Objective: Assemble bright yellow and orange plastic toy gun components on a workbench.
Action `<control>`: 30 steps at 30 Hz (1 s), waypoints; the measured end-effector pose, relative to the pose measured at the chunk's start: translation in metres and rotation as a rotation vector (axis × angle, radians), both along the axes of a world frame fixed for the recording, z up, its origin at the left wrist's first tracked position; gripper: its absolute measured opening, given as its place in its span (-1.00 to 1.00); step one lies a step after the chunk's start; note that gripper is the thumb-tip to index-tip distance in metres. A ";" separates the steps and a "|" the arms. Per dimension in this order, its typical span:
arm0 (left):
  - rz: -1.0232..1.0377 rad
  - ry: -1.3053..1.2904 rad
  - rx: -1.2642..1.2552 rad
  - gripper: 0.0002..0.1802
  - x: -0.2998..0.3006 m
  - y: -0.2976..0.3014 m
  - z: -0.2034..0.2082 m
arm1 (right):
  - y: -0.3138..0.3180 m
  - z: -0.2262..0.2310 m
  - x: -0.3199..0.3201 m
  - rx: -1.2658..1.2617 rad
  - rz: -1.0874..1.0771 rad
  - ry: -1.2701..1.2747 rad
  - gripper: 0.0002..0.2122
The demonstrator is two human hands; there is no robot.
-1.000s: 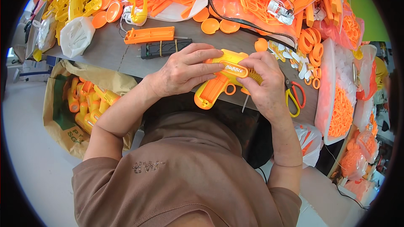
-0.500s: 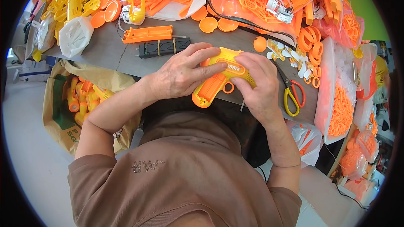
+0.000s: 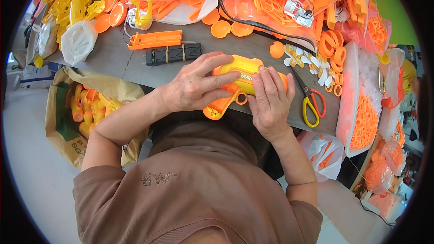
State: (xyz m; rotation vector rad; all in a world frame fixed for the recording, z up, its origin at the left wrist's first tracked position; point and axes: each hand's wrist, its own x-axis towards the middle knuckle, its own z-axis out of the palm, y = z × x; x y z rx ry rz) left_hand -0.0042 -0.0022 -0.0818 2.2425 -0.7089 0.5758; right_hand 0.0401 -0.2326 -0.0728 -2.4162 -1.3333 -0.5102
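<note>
A yellow toy gun (image 3: 247, 64) with an orange grip and an orange ring trigger lies on its side between my two hands, at the table's near edge. My left hand (image 3: 192, 83) holds it by the rear and grip, with the index finger stretched along its body. Around the front end is my right hand (image 3: 272, 101), its fingers laid over the upper face and its thumb mostly hidden. Behind my left hand lie an orange battery case (image 3: 155, 40) and a black battery case (image 3: 173, 54) bound with rubber bands.
Scissors (image 3: 312, 105) with red and yellow handles lie to the right. A clear bin (image 3: 347, 104) of orange rings stands beyond them. Yellow and orange parts (image 3: 266, 0) pile along the back. A paper bag (image 3: 58, 108) of yellow and orange pieces stands at left.
My right hand has shifted from pinching the gun's side to lying with its fingers across the front. The gun has turned slightly and sits a little lower. My left hand keeps its hold.
</note>
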 end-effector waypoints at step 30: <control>0.132 0.067 0.023 -0.44 0.003 -0.012 0.025 | 0.099 0.037 0.134 0.080 -0.339 0.204 -0.69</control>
